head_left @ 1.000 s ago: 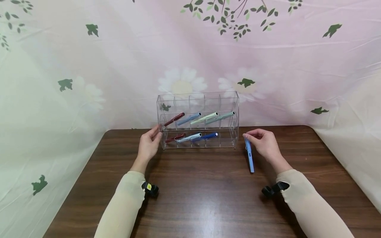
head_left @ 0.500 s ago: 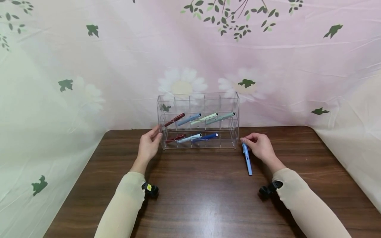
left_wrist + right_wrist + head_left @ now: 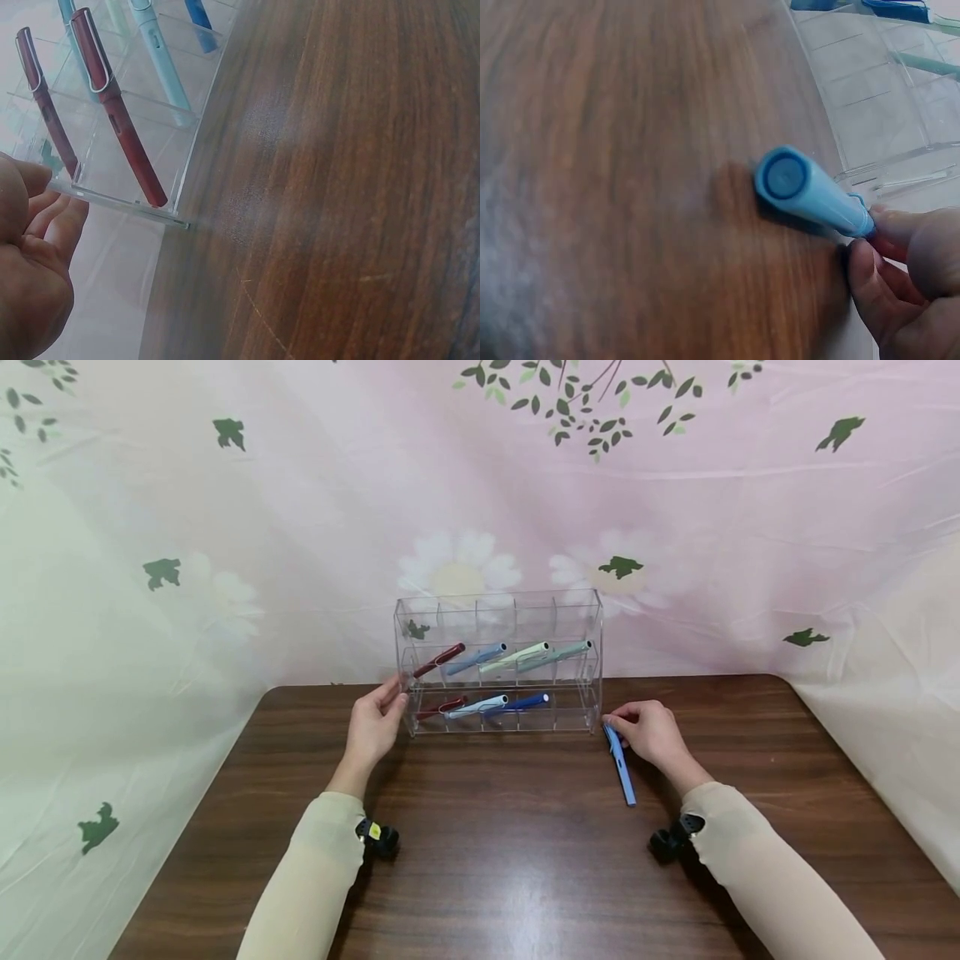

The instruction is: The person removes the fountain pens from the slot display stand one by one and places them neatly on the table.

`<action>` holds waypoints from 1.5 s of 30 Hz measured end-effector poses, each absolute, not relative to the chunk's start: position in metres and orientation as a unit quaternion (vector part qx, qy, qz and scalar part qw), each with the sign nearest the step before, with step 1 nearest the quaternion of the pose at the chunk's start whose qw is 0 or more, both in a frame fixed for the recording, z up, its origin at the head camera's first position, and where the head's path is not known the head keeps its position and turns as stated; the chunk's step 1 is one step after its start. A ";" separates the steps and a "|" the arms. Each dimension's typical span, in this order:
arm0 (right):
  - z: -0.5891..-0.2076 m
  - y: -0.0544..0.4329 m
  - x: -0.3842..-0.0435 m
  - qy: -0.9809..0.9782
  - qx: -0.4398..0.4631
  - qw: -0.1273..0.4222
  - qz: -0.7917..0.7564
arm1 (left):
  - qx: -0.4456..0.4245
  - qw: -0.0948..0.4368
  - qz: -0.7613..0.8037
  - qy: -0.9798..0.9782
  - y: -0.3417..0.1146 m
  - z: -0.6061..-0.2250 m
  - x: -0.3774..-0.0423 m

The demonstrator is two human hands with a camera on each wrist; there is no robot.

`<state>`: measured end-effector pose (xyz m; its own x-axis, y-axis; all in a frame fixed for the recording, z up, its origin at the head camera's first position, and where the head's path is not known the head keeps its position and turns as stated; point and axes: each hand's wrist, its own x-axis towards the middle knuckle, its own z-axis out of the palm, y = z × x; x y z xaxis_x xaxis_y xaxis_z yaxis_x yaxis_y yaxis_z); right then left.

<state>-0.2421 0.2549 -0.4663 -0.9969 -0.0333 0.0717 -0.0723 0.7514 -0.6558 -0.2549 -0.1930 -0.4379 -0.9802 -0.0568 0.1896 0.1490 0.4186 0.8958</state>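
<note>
A clear acrylic pen rack (image 3: 574,720) with stepped, divided rows stands at the table's back. My left hand (image 3: 372,727) holds its left side; in the left wrist view the thumb and fingers (image 3: 64,225) meet at the rack's edge. My right hand (image 3: 651,737), just right of the rack, pinches a blue pen (image 3: 621,772) by its clip end between thumb and fingertips. That pen slants downward toward me, its other end (image 3: 786,177) facing the right wrist camera. The lower row holds a dark red pen (image 3: 124,135), a light blue pen (image 3: 477,707) and a dark blue pen (image 3: 517,705).
In the middle row lean a dark red pen (image 3: 440,659), a blue pen (image 3: 477,658), a pale green pen (image 3: 516,657) and a grey-green pen (image 3: 557,656). Patterned cloth (image 3: 315,527) hangs right behind the brown wooden table (image 3: 480,860).
My right hand has moved a little left and toward me with the blue pen, nearer the rack's right side. The left hand and the rack have stayed in place.
</note>
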 end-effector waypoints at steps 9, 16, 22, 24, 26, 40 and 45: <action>-0.462 0.250 -0.242 -0.939 0.023 0.017 0.342 | -0.027 0.095 -0.539 -0.836 -0.193 -0.437 -0.255; -0.458 0.249 -0.242 -0.942 0.025 0.008 0.334 | -0.032 0.096 -0.540 -0.836 -0.193 -0.439 -0.255; -0.454 0.253 -0.235 -0.937 0.026 0.037 0.345 | -0.038 0.101 -0.537 -0.837 -0.194 -0.439 -0.256; -0.453 0.255 -0.233 -0.934 0.026 0.048 0.353 | -0.038 0.099 -0.534 -0.839 -0.195 -0.439 -0.256; -0.453 0.258 -0.232 -0.931 0.026 0.057 0.359 | -0.039 0.097 -0.530 -0.842 -0.196 -0.439 -0.256; -0.427 0.256 -0.228 -0.898 0.053 0.130 0.417 | -0.052 0.101 -0.520 -0.847 -0.199 -0.441 -0.258; -0.420 0.249 -0.227 -0.878 0.061 0.149 0.451 | -0.059 0.099 -0.517 -0.848 -0.199 -0.440 -0.257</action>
<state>-0.2273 0.2494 -0.4203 -0.9483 0.0273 0.3162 -0.2412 0.5856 -0.7739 -0.2574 -0.1990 -0.4399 -0.9735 -0.0028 0.2289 0.2022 0.4582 0.8656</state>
